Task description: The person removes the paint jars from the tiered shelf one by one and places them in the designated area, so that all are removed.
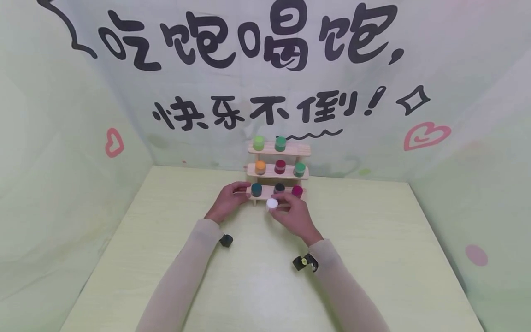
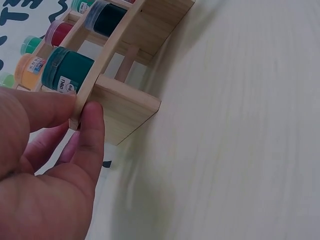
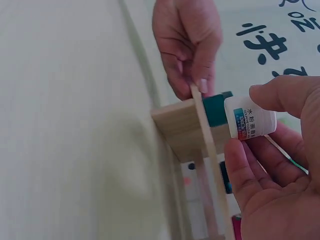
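Pinching a white jar (image 3: 260, 120), the right fingers (image 3: 241, 172) curl round it while the left fingers (image 2: 91, 135) grip the wooden rack (image 2: 131, 95).

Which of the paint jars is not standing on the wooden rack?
The white jar: the right hand holds it in front of the rack. The other eight visible jars, none white, stand on the shelves.

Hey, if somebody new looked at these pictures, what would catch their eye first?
Probably the big black writing across the pale backdrop. Below it, the colourful jars stand on a three-tier wooden rack, whose left end the left hand grips. Then the white jar, held by the right hand in front of the bottom shelf.
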The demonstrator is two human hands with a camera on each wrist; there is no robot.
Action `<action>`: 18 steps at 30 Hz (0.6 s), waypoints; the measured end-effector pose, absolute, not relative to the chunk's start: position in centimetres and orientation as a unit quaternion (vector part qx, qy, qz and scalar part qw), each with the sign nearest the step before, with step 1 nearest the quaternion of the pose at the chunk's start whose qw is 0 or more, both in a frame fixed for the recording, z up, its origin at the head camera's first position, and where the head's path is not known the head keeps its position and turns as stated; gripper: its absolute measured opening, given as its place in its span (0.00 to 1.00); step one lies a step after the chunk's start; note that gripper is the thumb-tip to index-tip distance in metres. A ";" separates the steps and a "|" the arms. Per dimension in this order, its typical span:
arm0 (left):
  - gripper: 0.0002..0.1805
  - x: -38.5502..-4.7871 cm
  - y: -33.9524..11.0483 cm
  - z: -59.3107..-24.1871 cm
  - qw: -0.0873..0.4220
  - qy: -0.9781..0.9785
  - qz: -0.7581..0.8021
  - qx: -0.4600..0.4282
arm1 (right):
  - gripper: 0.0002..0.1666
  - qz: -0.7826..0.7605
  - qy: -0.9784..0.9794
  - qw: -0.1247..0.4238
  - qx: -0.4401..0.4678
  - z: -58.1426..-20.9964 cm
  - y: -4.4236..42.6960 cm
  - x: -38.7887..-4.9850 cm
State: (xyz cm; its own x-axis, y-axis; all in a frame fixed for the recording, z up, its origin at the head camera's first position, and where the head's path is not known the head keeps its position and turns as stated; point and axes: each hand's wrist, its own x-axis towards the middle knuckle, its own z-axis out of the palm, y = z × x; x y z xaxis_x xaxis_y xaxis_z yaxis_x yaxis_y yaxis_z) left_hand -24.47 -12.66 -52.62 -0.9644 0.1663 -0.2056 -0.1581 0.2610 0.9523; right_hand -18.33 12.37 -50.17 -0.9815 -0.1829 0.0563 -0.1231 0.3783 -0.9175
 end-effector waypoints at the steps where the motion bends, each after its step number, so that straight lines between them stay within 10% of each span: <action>1: 0.25 -24.5 -12.7 -52.7 0.133 0.781 0.610 0.004 | 0.25 -0.550 0.830 0.030 -0.093 -50.4 12.2 -18.3; 18: 0.25 -24.5 -12.8 -53.0 0.126 0.777 0.617 0.013 | 0.20 -0.539 0.829 0.072 -0.133 -53.3 9.0 -17.9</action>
